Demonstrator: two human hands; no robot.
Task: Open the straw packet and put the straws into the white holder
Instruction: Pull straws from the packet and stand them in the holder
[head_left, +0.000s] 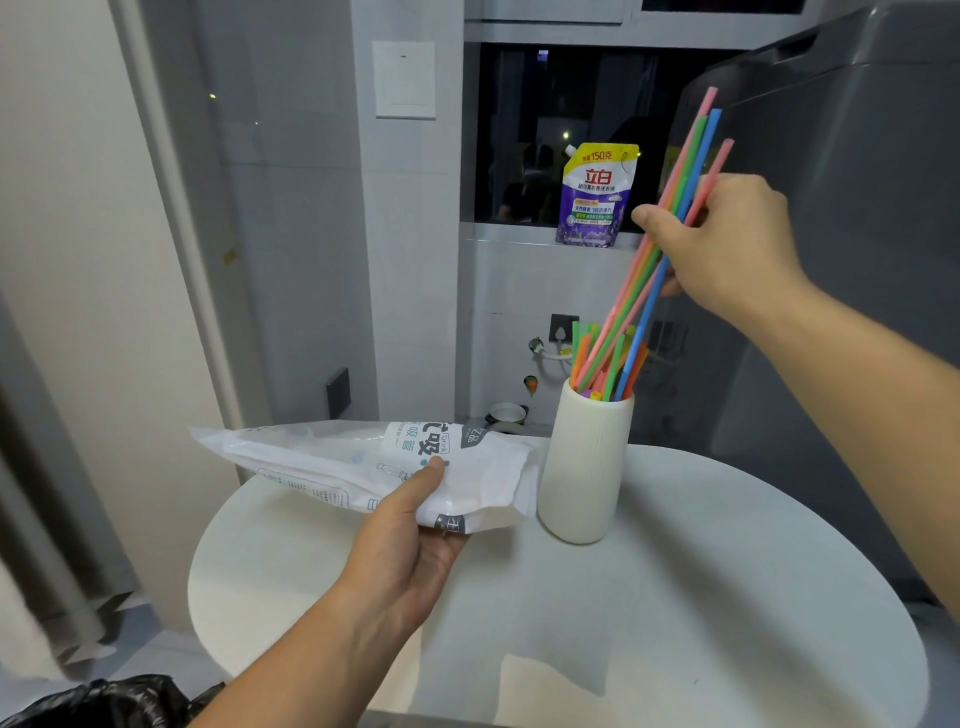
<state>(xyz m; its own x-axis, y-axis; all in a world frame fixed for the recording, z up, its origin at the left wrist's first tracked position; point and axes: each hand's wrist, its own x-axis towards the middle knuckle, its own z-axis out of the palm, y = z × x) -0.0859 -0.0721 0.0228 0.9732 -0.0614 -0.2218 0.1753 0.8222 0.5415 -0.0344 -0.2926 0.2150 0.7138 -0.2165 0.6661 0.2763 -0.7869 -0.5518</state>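
Table: the round white table holds the holder. The packet is not lying on it; it is held up just above it.

Packet: the white straw packet is in the left hand, lying on its side just beside the holder. It looks flat and floppy, so I think it has been opened and most of the straws are out. I cannot see inside it, so I cannot tell if any are left.

Holder: the white holder stands upright on the table, near the far edge. It already has lots of straws in it, so much of the job looks done.

Right hand: the right hand is up high above the holder. Its fingers and thumb are curled round a small bunch of straws, about halfway up them.

Left hand: the left hand grips the packet from below, with the thumb pressed on top.

Straws in the hand: the long straws are pink, green, blue and orange. They lean to the right, and their bottom ends are down at the mouth of the holder (they look partly in, but the hand has not let go).

Straws in the holder: the short ends stick up out of the top, all mixed colours.

Left to do: I think this bunch needs to drop all the way in. Then the packet should be checked for any more.
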